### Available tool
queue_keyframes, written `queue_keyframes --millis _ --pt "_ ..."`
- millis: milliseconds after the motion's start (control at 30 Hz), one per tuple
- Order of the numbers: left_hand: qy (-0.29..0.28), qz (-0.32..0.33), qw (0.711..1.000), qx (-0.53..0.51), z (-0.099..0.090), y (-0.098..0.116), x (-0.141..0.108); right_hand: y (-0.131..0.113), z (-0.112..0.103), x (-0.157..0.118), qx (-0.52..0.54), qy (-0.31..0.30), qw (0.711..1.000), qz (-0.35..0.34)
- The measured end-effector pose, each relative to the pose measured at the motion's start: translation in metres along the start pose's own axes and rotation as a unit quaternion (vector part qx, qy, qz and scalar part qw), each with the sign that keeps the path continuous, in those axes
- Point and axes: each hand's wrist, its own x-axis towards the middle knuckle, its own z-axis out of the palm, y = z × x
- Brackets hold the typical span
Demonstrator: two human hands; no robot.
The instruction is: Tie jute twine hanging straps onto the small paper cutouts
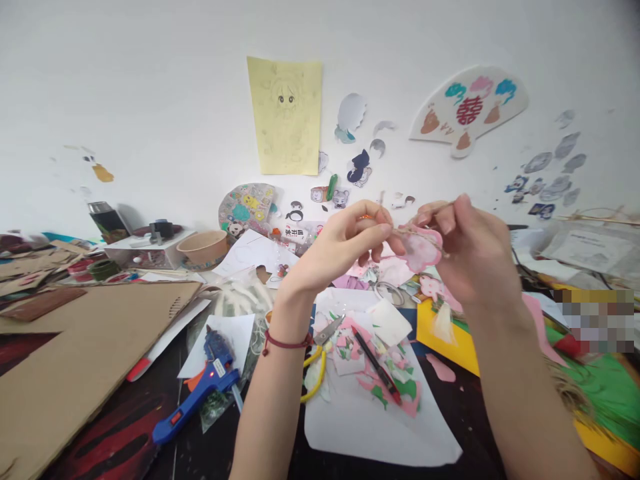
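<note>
Dark counter [466,401] w/ cardboard sheet [100,347] on L, white paper [370,440] w/ scraps [407,388] mid. R hand [487,260] & L hand [340,247] up above paper, fingers of each pinched narrow. Blue glue gun [217,373] lies L of paper; scissors [330,331] at its L edge, blk pen [375,363] on scraps. Pink cut-out [420,255] is btwn hands; thin twine [424,236], held by both, crosses its front.

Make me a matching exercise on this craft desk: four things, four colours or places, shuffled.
Column one:
1. pink cut-out
2. glue gun
3. scissors
4. pencil drawing

Column two:
A. yellow-handled
B. on the wall
C. between the left hand and the right hand
D. blue

Pairs: 1-C, 2-D, 3-A, 4-B
</note>
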Motion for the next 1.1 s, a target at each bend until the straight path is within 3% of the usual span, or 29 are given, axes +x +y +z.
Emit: queue_keyframes --millis 100,300,433,600,833,1100 --pt "0.004 -0.016 0.999 0.031 -0.008 0.003 -0.004 -0.003 0.000 -0.001 0.002 -0.021 0.999 0.031" --pt "0.112 0.032 0.980 0.160 -0.009 0.009 -0.004 0.000 0.005 -0.006 -0.056 -0.063 0.996 0.039" --pt "0.059 0.052 0.966 0.248 -0.002 0.005 -0.001 0.001 0.010 -0.010 -0.100 -0.076 0.992 0.027" --pt "0.029 0.015 0.971 0.235 -0.003 -0.001 0.000 -0.001 0.012 -0.012 -0.148 -0.046 0.988 -0.024" --pt "-0.034 -0.005 0.978 0.206 0.000 0.001 0.000 -0.003 0.014 -0.012 -0.210 -0.052 0.973 -0.083" --pt "-0.026 -0.009 0.985 0.169 0.015 -0.010 0.002 -0.009 0.013 -0.013 -0.222 -0.025 0.970 -0.101"
